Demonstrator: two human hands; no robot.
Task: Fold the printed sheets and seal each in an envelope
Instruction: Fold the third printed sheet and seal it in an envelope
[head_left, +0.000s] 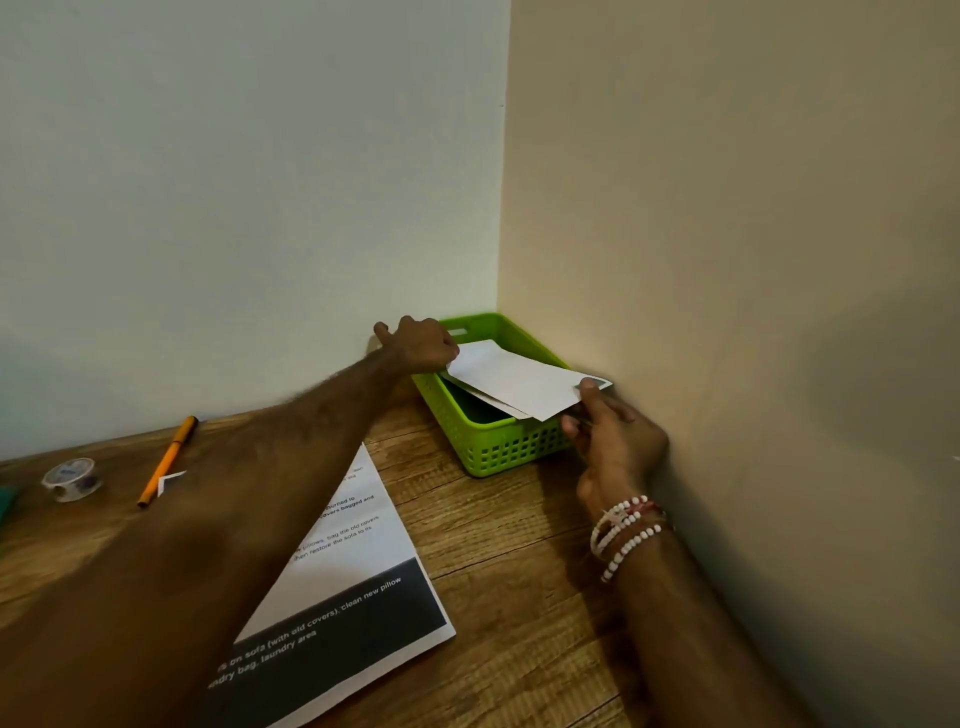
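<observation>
**Envelope (511, 382) being held over the green basket (493, 452) by both hands**

The thumb of the right hand (615, 441) is pressing down on the envelope's near-right corner while the curled fingers are supporting it from below, a pinch that is keeping the paper level. At the opposite end, the left hand (421, 345) is curling its fingers over the far-left edge. The exact contact there is hidden behind the knuckles, but it reads as a grip. A second white edge is peeking out beneath the top one, so more than one piece may be in hand.

The envelope is hanging tilted over the basket's open top, touching or just above the rim. The basket is sitting tucked into the wall corner, probably as the stock or collecting bin. Two hands are likely being used because thin paper sags and slides when held by one end.

Nearer the person, a printed sheet (363, 566) is lying flat and unfolded on the wooden table (519, 545), partly under the left forearm. Off to the left, well apart, an orange pen (169, 460) and a tape roll (72, 478) are waiting, presumably for sealing.
</observation>
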